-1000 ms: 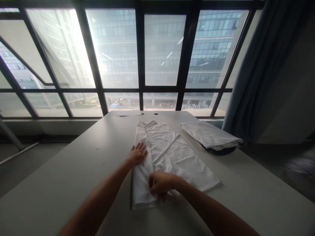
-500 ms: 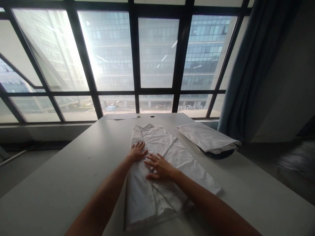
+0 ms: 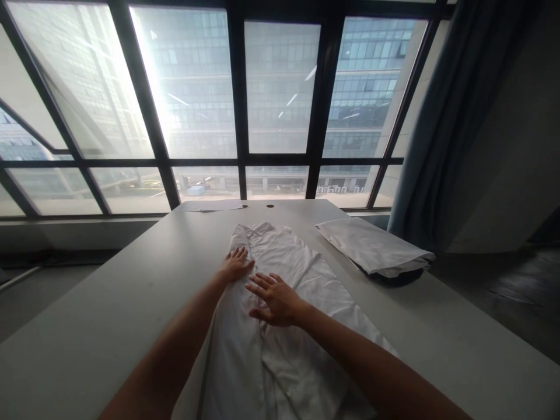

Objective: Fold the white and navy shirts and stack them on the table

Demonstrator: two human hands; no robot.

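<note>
A white, thin cotton shirt-like garment (image 3: 306, 274) lies flat and lengthwise on the pale grey table (image 3: 131, 280), its collar end toward the big dark-framed window (image 3: 280, 87) and its hem end running out of the bottom of the picture. Judging from how it lies, the work of folding it is at an early stage. The left long side looks turned in over the middle, giving a straight edge there, while the right side fans out wider toward the near end. No fold across the length is in yet, and soft creases show over most of the cloth. The left hand (image 3: 236, 263) rests palm down on the left edge of the garment near the collar, fingers loosely spread, gripping nothing. The right hand (image 3: 273, 298) lies just beside it, a little nearer the person, flat on the middle of the cloth with its fingers splayed wide and pointing left; it too only presses and pinches nothing. To the right, well apart from the hands, a stack of flat folded white cloth (image 3: 371, 245) sits on a dark item (image 3: 391, 275) that I cannot make out. A thin white sheet (image 3: 214, 205) lies at the far table edge, and a grey-blue curtain (image 3: 441, 116) hangs at the right.
</note>
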